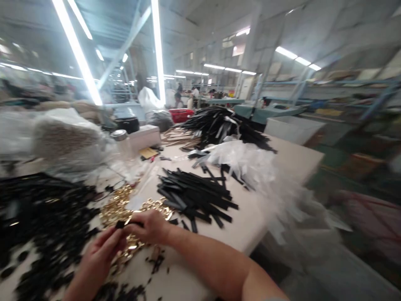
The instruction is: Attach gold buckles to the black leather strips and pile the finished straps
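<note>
My left hand [105,246] and my right hand [149,225] meet low in the view, fingers closed. Between them they pinch a short black strip [120,224], whose end shows at the left fingertips; the rest is covered by my fingers. Small gold metal pieces [117,205] lie in a heap behind and under my hands. Beyond my right hand is a stack of flat black strips [194,194]. To the left of my left hand spreads a large pile of small black pieces [53,225].
Clear plastic bags [65,136] stand at the back left, near a lidded jar [120,142] and a white box [145,136]. A bigger heap of long black strips [216,123] lies farther back. Crumpled plastic sheeting [247,161] hangs over the table's right edge.
</note>
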A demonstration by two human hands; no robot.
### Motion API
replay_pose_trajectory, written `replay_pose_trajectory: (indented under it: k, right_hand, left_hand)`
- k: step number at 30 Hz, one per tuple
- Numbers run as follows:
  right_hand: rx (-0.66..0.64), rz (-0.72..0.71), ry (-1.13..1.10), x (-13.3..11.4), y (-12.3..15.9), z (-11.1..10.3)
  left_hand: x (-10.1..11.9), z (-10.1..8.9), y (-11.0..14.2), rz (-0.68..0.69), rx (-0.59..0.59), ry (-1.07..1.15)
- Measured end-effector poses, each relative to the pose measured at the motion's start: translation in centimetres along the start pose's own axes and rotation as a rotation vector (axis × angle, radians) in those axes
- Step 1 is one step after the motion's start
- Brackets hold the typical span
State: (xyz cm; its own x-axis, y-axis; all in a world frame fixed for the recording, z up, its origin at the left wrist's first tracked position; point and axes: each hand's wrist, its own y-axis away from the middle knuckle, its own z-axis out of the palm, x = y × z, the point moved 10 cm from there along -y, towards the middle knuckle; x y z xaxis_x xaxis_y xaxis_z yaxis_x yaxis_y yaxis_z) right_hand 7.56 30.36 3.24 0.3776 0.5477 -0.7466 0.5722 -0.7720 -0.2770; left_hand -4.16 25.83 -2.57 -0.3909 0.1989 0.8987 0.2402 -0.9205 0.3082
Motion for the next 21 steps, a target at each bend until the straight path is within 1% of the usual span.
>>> replay_pose_trajectory:
  k: [1,3,4,6,8,15,19,21]
  right_hand:
    - [0.028,-0.008,-0.046,-0.2,-0.3,0.1]
    - [0.055,-0.025,-0.122,0.0,-0.3,-0.2]
    - [0.052,-0.045,-0.129,0.1,-0.2,-0.4]
    - [0.062,-0.053,-0.115,0.2,0.0,-0.9]
    - [0.05,-0.073,-0.117,-0.1,0.2,-1.1]
    - [-0.026,-0.132,-0.108,-1.4,0.3,-1.0]
    - [-0.051,-0.108,-0.048,-0.7,0.0,-1.1]
    - [-0.063,-0.085,-0.018,-0.2,-0.2,-1.0]
  left_hand:
    - [0.9,-0.3,-0.3,0.017,-0.017,-0.032]
    - [1.7,0.6,-0.6,0.055,-0.124,-0.127]
    - [2.2,0.8,-0.6,0.108,-0.129,-0.168]
    - [2.8,1.1,-0.4,0.191,-0.113,-0.237]
    - [3.1,1.0,-0.2,0.233,-0.085,-0.258]
    - [2.8,0.2,-0.9,0.212,-0.086,-0.168]
    - [4.0,-1.2,-1.2,0.27,-0.002,-0.1]
    - [4.3,-1.6,-1.2,0.266,0.022,-0.083]
